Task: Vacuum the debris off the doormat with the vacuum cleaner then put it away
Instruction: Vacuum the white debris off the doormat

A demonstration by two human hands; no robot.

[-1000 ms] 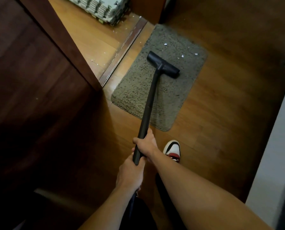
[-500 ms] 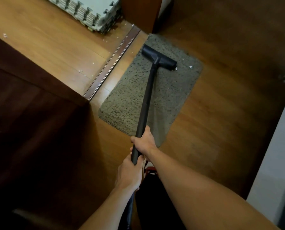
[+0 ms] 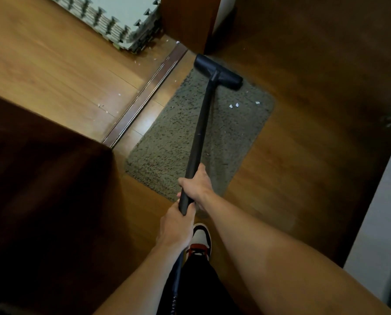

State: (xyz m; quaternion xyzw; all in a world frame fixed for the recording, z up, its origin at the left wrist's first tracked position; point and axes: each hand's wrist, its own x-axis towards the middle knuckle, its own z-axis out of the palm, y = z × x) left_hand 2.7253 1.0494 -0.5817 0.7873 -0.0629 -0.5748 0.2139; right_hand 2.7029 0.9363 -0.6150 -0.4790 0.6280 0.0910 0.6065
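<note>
Both my fists are closed round the wand (image 3: 201, 123): right hand (image 3: 195, 185) ahead, left hand (image 3: 175, 226) behind. Nozzle (image 3: 218, 72) sits at the far edge of the mat (image 3: 167, 144). Scraps (image 3: 230, 106) lie just right of the wand; I'd drag back over them, head flat. Sill (image 3: 147, 94) and foam tiles (image 3: 112, 19) crowd the left.

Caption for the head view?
Left hand and right hand grip a vacuum wand, nozzle at the doormat edge, white scraps nearby.
</note>
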